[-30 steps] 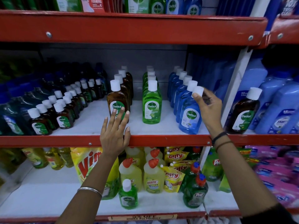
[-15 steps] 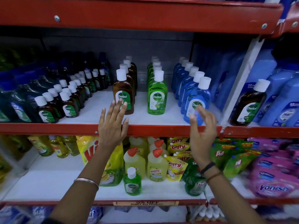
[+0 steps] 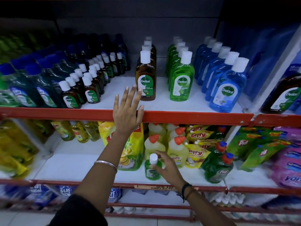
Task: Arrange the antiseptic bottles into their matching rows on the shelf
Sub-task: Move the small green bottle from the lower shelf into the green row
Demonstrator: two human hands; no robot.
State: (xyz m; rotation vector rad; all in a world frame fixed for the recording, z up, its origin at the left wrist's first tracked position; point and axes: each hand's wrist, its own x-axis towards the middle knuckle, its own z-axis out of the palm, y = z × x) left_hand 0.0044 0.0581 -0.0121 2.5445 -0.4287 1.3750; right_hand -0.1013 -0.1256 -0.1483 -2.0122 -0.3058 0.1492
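Three rows of antiseptic bottles stand on the upper white shelf (image 3: 162,105): brown bottles (image 3: 145,75), green bottles (image 3: 181,79) and blue bottles (image 3: 227,88). A small green antiseptic bottle (image 3: 152,170) with a white cap stands alone on the lower shelf among yellow cleaners. My right hand (image 3: 167,168) wraps its fingers around this bottle's neck and side. My left hand (image 3: 127,110) rests flat with spread fingers on the red shelf edge, just left of the front brown bottle. One large brown bottle (image 3: 283,97) stands apart at the far right among blue containers.
Small brown bottles (image 3: 88,88) and dark green bottles (image 3: 24,92) fill the upper shelf's left. On the lower shelf are yellow cleaner bottles (image 3: 175,147), a yellow pouch (image 3: 130,154), green dish-soap bottles (image 3: 218,165), green pouches (image 3: 260,144) and pink packs (image 3: 288,168).
My right hand let go of the front blue bottle, dropped past the shelf edge and closed on the small green bottle below. The view tilted down. The left hand stayed put.
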